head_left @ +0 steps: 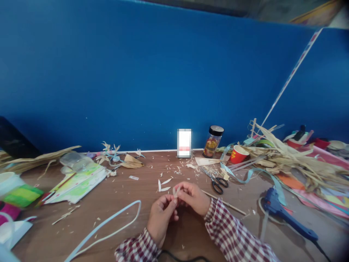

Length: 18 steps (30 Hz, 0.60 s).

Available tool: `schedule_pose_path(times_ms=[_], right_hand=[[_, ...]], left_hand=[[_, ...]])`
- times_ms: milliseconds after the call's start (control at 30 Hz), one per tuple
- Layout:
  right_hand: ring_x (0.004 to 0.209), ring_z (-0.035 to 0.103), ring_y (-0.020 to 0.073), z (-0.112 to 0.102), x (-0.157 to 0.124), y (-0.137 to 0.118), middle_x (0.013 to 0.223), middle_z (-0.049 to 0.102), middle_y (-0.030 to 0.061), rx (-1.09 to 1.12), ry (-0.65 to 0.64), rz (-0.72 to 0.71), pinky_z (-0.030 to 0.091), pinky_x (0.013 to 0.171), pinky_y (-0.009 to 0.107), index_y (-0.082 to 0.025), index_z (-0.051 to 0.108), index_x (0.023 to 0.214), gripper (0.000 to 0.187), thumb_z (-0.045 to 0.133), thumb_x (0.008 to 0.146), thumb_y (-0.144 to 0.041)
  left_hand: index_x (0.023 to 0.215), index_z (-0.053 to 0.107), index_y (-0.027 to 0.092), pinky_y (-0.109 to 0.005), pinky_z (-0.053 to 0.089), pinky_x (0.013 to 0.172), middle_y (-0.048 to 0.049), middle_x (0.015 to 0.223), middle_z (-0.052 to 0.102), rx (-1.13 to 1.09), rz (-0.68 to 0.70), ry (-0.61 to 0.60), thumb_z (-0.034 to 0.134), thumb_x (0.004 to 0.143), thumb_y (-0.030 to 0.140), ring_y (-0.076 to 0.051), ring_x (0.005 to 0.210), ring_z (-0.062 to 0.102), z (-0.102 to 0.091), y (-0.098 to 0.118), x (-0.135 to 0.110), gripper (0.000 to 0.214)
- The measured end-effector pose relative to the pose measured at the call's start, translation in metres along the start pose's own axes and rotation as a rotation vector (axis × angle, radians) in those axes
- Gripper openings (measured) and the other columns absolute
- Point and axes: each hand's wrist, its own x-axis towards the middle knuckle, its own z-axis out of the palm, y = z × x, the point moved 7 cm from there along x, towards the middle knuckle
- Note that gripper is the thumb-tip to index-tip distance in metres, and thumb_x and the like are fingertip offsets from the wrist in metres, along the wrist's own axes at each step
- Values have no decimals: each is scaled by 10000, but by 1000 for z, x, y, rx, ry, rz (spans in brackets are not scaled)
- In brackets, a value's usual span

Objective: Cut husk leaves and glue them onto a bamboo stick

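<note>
Near the front middle of the table, my left hand (163, 214) and my right hand (193, 198) meet, fingertips nearly touching. Both pinch one small, pale strip of corn husk (176, 191), which stands up between the thumbs and forefingers. Just beyond my fingers lie several white petal-shaped husk pieces (160, 185). Black-handled scissors (217, 185) rest past my right hand, blades among scattered trimmings (214, 170). A thin stick (231, 206) lies beside my right wrist.
A blue glue gun (286, 214) lies at right, below piled dried husks (294, 154). A red paper cup (239, 154) and a black-lidded jar (213, 142) stand further back. Painted paper (81, 185) and a pale looped strip (109, 222) lie leftward. A blue partition (152, 80) rises behind.
</note>
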Motion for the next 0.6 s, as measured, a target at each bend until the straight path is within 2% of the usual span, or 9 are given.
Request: schedule_pose_path(times_ms=[67,233,367,600], right_hand=[[525,498,81,-2,1,5,645,540,-26,21,5,47,381,467,185,-167,504,990,315,475,810,-424],[475,472,64,-7,3,9,578,508,-55,-58,87,57,365,441,166,-182,487,879,184,512,802,-346],[496,494,75,-8,1,5,577,517,-52,-166,90,14,379,459,174,-184,498,943,162,514,803,-265],[545,516,107,-22,-33,-5,618,575,-21,-487,138,-32,390,527,216,-189,569,895,140,535,767,-233]], left_hand=[[676,557,133,-152,397,410,47,559,522,-5,-11,3,697,616,349,-41,435,442,0,0,0,264],[670,561,145,-148,391,411,60,534,511,-8,2,24,719,581,353,-44,429,443,-1,3,-2,276],[661,567,149,-144,384,409,69,497,500,2,19,25,726,565,340,-42,418,436,-2,5,-3,267],[659,573,148,-148,389,425,53,549,537,33,50,25,702,596,356,-49,449,443,-5,10,-1,252]])
